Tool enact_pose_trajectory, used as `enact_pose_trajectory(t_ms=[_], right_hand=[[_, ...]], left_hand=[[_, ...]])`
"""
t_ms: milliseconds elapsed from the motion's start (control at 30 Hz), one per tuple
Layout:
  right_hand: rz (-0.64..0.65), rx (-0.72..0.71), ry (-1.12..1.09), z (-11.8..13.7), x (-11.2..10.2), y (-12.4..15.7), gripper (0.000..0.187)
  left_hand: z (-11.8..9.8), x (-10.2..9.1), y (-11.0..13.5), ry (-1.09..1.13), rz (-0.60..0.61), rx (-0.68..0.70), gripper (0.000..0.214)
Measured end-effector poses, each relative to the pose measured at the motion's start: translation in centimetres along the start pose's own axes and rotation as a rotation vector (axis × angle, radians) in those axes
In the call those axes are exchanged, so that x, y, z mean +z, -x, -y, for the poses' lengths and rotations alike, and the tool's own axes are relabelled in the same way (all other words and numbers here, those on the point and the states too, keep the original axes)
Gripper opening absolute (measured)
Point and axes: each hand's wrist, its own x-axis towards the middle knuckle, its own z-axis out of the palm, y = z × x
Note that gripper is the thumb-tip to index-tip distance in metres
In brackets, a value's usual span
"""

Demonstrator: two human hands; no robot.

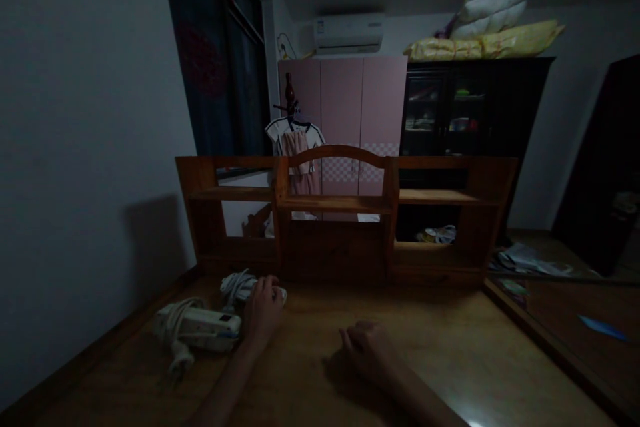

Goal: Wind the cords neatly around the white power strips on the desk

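My left hand (pixel 265 305) is over a white power strip with its cord bundled up (pixel 239 285), fingers bent around its right part; a pale end sticks out past the fingertips. Most of that strip's body is hidden under the hand. Just left of my wrist lies a larger off-white power strip (pixel 213 330) with a thick cord wound round one end and its plug hanging loose toward me. My right hand (pixel 370 350) is at the middle of the wooden desk (pixel 450 340), fingers curled in, with nothing visible in them.
A wooden shelf unit (pixel 337 203) spans the back of the desk; a white bundle (pixel 440 234) sits in its right lower compartment. A wall (pixel 90 180) borders the left side. A raised wooden edge (pixel 545 340) runs along the right. The room is dim.
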Motion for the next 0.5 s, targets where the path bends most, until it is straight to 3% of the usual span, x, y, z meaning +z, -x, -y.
enact_pose_trajectory(t_ms=[200, 333, 500], right_hand=[[0.015, -0.028, -0.015, -0.3, 0.5, 0.2, 0.04], [0.028, -0.063, -0.023, 0.3, 0.2, 0.5, 0.038], [0.029, -0.087, -0.036, 1.2, -0.7, 0.7, 0.038]], left_hand=[[-0.2, 0.0, 0.6, -0.161, -0.014, 0.0, 0.039], [-0.3, 0.6, 1.3, -0.332, 0.065, 0.027, 0.056], [-0.2, 1.7, 1.9, -0.34, 0.136, 0.006, 0.054]])
